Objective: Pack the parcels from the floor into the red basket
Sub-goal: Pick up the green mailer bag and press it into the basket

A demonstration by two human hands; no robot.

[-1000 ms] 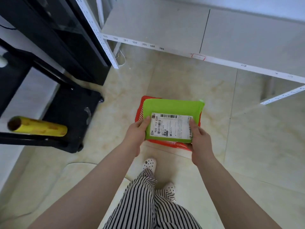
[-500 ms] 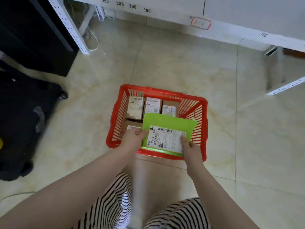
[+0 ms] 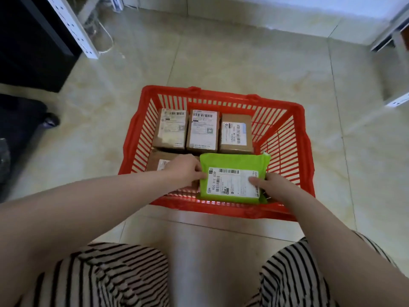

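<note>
A red slatted basket (image 3: 221,97) stands on the tiled floor in front of my knees. Three brown cardboard parcels (image 3: 202,130) with white labels lie in a row along its far side, and a fourth brown parcel (image 3: 160,162) shows partly under my left wrist. A green padded mailer (image 3: 234,161) with a white barcode label lies low inside the near right part of the basket. My left hand (image 3: 183,171) pinches its left edge, and my right hand (image 3: 273,188) grips its right edge, thumb on the label.
A white perforated shelf post (image 3: 75,27) with loose cables stands at the upper left beside a black cabinet (image 3: 28,43). A dark wheeled object (image 3: 24,120) sits at the left edge. Another white shelf frame (image 3: 396,63) is at the upper right. My striped trouser knees (image 3: 110,275) fill the foreground.
I have crouched closer to the basket. Both hands have lowered the green mailer from above the rim down into the near right part of the basket.
</note>
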